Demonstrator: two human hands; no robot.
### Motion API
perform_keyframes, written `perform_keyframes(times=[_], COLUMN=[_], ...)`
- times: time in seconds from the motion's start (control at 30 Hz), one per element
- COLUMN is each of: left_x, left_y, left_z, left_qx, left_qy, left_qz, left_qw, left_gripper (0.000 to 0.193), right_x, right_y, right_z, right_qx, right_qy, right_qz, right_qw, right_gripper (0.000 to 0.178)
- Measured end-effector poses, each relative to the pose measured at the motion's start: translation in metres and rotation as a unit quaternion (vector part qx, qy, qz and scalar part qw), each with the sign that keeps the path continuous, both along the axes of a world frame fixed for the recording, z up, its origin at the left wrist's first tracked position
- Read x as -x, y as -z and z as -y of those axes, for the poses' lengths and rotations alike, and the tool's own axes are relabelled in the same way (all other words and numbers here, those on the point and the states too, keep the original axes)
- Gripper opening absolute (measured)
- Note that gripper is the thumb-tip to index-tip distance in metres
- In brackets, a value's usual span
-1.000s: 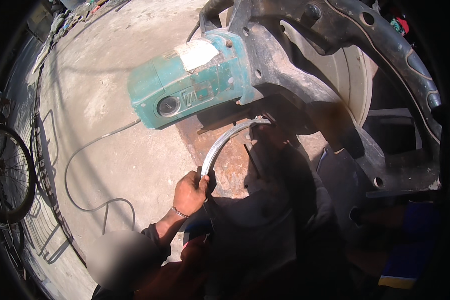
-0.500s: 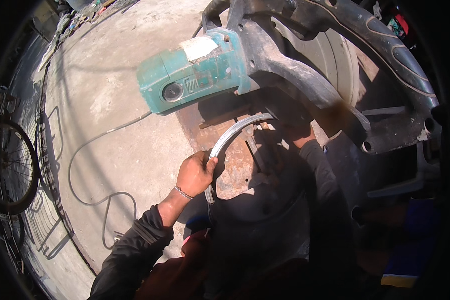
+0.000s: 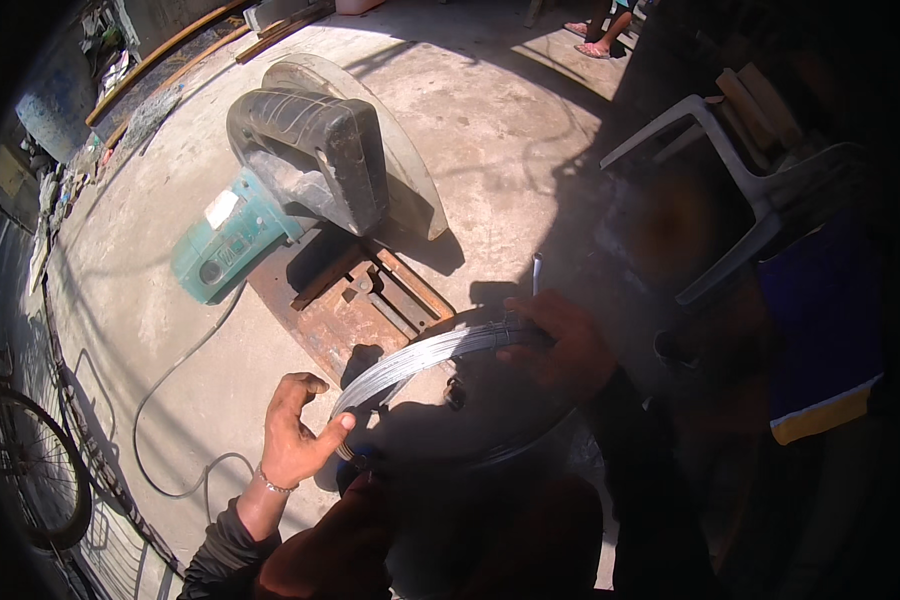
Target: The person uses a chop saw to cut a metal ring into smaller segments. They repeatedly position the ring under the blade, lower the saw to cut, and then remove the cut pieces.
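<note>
Head cam: R fingers point(image 3: 536, 310) on coil point(image 3: 410, 360), dim

Hard sunlight falls across the rough pale-grey concrete floor point(image 3: 500, 130) here, drawing thin shadows on the left, while deep shade fills the right side, where a pale plastic chair point(image 3: 760, 192) sits. Over at the far left I see long brown wooden planks point(image 3: 165, 62) near a scuffed blue rounded drum point(image 3: 58, 112), and nearer, a black-tyred spoked bicycle wheel point(image 3: 83, 490).
</note>
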State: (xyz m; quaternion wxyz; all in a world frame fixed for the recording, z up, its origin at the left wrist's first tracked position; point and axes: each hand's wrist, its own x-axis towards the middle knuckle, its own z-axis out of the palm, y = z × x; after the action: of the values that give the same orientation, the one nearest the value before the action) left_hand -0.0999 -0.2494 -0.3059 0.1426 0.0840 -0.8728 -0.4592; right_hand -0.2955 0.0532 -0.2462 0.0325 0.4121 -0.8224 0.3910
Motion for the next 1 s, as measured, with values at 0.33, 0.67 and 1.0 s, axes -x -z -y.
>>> perform_keyframes(times=[0.33,0.67,1.0], left_x=[0.068,0.053,0.053], left_y=[-0.131,-0.131,-0.119], left_z=[-0.121,-0.153,-0.152], left_qx=[0.093,0.005,0.077], left_qy=[0.360,0.369,0.370], left_qz=[0.011,0.036,0.039], left_qw=[0.928,0.929,0.925], left_gripper=[0.033,0.029,0.026], right_x=[-0.071,-0.086,-0.087], right_y=[-0.058,-0.042,-0.034], right_z=[-0.040,-0.071,-0.077], right_qx=[0.021,0.045,0.036], right_qy=[-0.057,-0.056,-0.094], right_qz=[0.132,0.254,0.187], right_qw=[0.989,0.964,0.977], right_gripper=[0.030,0.029,0.032])
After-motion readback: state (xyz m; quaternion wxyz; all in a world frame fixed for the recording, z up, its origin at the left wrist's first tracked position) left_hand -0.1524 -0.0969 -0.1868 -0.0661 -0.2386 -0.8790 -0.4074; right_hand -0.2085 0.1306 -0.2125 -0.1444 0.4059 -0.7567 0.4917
